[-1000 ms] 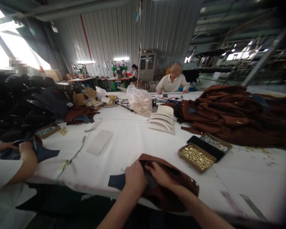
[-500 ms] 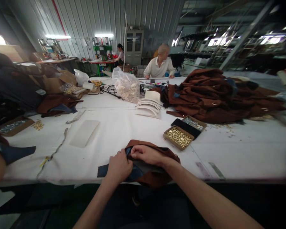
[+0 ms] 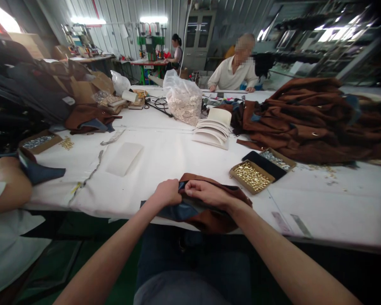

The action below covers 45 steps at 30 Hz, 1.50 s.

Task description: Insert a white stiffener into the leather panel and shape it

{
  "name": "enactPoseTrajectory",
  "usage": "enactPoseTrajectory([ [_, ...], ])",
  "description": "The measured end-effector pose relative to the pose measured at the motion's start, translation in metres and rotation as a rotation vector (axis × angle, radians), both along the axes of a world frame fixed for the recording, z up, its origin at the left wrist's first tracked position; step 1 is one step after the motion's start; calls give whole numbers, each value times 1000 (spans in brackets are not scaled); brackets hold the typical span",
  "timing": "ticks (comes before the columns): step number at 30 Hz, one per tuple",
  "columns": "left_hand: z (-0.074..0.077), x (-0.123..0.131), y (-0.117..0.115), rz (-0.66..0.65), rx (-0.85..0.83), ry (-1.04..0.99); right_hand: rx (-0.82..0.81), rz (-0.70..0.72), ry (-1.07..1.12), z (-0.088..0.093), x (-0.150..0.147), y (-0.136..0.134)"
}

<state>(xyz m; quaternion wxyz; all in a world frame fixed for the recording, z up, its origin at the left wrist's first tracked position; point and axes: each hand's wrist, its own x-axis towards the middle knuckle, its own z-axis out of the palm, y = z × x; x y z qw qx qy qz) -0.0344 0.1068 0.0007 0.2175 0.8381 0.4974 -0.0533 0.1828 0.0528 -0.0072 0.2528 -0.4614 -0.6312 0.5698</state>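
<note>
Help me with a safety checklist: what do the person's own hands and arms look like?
The left hand and right hand are bare, with no gloves. Both forearms show no sleeve, watch or bracelet as far as the view reaches; a small ring would be hard to make out. A grey top and dark trousers show below.

The bare left forearm [image 3: 111, 250] and right forearm [image 3: 288, 248] slant forward and inward. The left hand [image 3: 168, 192] is clenched; just beside it, the right hand [image 3: 207, 193] curls its fingers [image 3: 193, 186] inward.
</note>
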Motion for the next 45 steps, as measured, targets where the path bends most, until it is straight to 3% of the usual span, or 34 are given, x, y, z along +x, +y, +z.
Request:
enactPoseTrajectory([
  [4, -7, -16, 1, -26, -2, -78, 150, -16, -170, -5, -1, 6],
  [9, -11, -10, -5, 68, 3, -81, 241, -94, -326, -13, -6, -5],
  [12, -11, -5, -4, 104, -16, -64, 318, -86, -546, -5, -13, -26],
  [15, -11, -3, 1, 121, -43, -41, 398, 8, -740, 14, -19, -39],
  [18, -11, -1, 4, 132, -61, -23, 441, 21, -673, 28, -14, -30],
  [20, -11, 0, 3, 141, -64, -14, 402, -14, -582, 28, -5, -15],
  [24, -11, 3, -3, 186, -34, -8, 222, -13, -467, 4, 10, 14],
  [28, -13, 6, -9, 234, 82, -47, 239, -36, -425, -21, 9, 23],
  [34, -20, 2, -5, 172, 73, -121, 179, 29, -368, -35, -1, 32],
  [45, -21, -6, 1, 117, 49, -184, 113, -94, -546, -24, -18, 48],
])
